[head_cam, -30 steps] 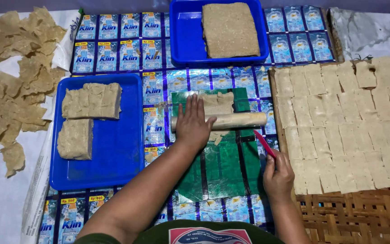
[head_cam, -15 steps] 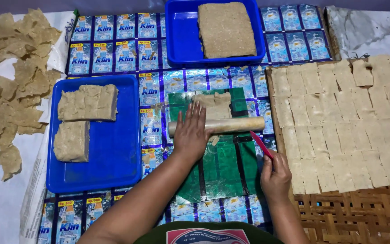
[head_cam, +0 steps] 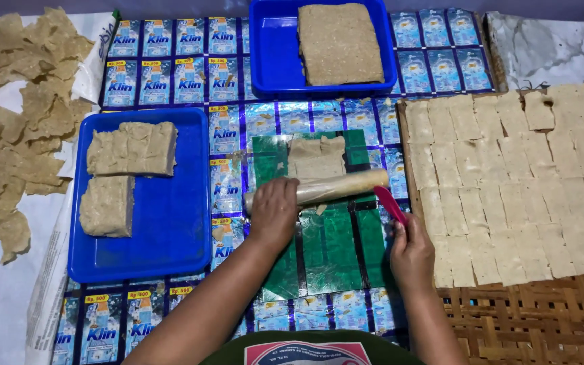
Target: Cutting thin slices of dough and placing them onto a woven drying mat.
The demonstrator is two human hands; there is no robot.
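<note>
The left hand (head_cam: 275,209) lies palm-down with fingers spread flat over the near end of a plastic-wrapped rolling pin (head_cam: 326,189), judged to press it onto the pale dough slab (head_cam: 316,157) on the green sheet (head_cam: 332,250); the right hand (head_cam: 410,251) has its fingers curled around a red-handled tool (head_cam: 389,204), apparently kept ready. A blue tray (head_cam: 170,230) of dough blocks sits just left; cut squares (head_cam: 508,182) on the woven mat (head_cam: 542,324) crowd the right.

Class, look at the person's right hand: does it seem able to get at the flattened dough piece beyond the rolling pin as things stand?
Probably not directly: the right hand grips a red tool, and the rolling pin lies before the dough piece.
</note>
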